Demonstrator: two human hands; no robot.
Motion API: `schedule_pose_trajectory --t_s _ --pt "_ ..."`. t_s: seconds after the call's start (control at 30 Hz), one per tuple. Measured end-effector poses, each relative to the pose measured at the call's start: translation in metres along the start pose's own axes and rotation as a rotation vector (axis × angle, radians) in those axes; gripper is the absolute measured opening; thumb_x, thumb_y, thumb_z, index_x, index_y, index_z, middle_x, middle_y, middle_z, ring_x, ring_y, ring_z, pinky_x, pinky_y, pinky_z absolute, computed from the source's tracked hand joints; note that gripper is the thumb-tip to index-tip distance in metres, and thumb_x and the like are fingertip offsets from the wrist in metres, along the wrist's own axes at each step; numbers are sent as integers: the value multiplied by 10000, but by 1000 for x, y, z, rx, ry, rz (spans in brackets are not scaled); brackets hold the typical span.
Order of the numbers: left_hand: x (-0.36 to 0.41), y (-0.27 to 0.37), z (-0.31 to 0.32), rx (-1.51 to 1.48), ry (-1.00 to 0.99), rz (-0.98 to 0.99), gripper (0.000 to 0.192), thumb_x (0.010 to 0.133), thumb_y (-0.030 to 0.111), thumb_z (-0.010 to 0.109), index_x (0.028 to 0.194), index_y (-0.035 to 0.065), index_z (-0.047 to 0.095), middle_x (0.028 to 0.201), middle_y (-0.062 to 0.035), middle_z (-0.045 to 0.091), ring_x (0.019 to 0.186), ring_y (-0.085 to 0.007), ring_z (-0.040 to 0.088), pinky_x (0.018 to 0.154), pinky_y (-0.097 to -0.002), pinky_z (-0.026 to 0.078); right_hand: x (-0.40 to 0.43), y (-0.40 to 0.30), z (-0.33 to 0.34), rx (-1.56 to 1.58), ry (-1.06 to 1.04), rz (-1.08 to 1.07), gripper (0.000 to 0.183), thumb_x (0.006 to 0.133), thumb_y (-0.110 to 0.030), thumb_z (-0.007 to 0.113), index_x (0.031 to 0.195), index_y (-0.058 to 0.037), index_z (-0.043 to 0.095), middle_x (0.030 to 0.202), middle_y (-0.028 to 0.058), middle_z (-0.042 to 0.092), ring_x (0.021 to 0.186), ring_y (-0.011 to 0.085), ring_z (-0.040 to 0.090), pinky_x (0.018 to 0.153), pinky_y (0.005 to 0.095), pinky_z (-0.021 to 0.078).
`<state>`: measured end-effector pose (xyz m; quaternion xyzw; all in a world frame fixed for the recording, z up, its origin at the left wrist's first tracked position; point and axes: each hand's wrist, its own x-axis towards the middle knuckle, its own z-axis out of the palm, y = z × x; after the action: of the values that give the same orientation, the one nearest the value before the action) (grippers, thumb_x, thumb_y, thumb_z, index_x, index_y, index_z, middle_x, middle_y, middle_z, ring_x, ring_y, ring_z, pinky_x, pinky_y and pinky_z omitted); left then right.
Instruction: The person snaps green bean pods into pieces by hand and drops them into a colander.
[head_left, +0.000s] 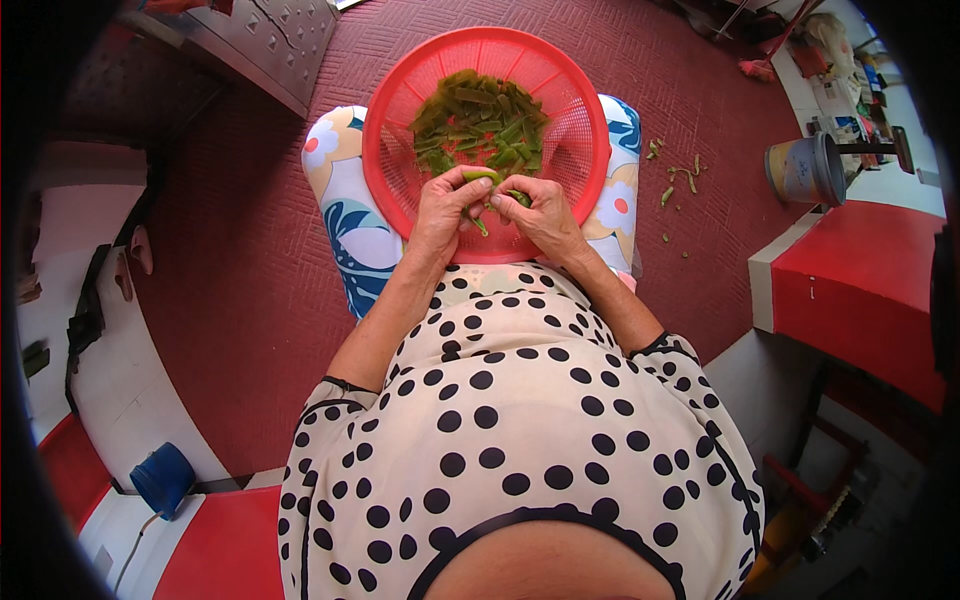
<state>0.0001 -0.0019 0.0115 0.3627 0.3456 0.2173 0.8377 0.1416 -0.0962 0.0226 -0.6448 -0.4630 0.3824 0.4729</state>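
A red plastic colander (381, 161) rests on my lap, between legs clothed in flower-patterned fabric. Pieces of flat green bean pod (480, 112) are heaped toward its far side. Over its near part, my left hand (448, 206) pinches a green bean pod (474, 175) between thumb and fingers. A thin green end hangs below those fingers. Close beside it, my right hand (544, 214) has its fingertips meeting the left ones, with a green pod piece (519, 197) tucked in its fingers. The fingers partly hide what they grip.
Green scraps (667, 196) lie on the dark red floor to the right. Beyond them is a bucket (791, 171) near a red-topped ledge (855, 277). A metal cabinet (262, 45) stands far left, a blue bucket (163, 476) near left. A broom (757, 69) is at far right.
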Motion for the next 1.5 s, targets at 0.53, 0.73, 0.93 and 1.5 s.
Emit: schedule_pose_trajectory --t_s 0.53,0.73,0.93,1.5 --pt "0 -1 -1 3 -9 4 124 879 100 657 993 51 669 755 23 606 577 -30 479 431 -147 328 -1 3 0 16 3 10 180 873 -172 645 863 5 672 630 64 637 577 106 606 533 269 473" --pt "0 0 1 3 -1 0 126 880 104 657 995 53 670 755 23 605 576 -28 474 431 -148 302 0 4 -1 34 10 -1 189 876 -177 646 859 9 671 632 60 636 578 100 604 531 266 472" --pt "0 0 2 0 4 -2 124 883 103 654 995 53 672 743 28 597 574 -28 473 431 -147 303 0 1 -2 38 6 0 185 877 -171 644 860 11 671 633 57 633 581 99 603 538 264 473" --pt "2 0 -5 -301 -111 41 205 894 56 601 1094 24 629 902 -49 630 746 -98 558 576 -191 436 0 -7 -8 307 25 213 170 911 -200 646 891 -36 685 622 -5 604 490 23 492 424 181 362"
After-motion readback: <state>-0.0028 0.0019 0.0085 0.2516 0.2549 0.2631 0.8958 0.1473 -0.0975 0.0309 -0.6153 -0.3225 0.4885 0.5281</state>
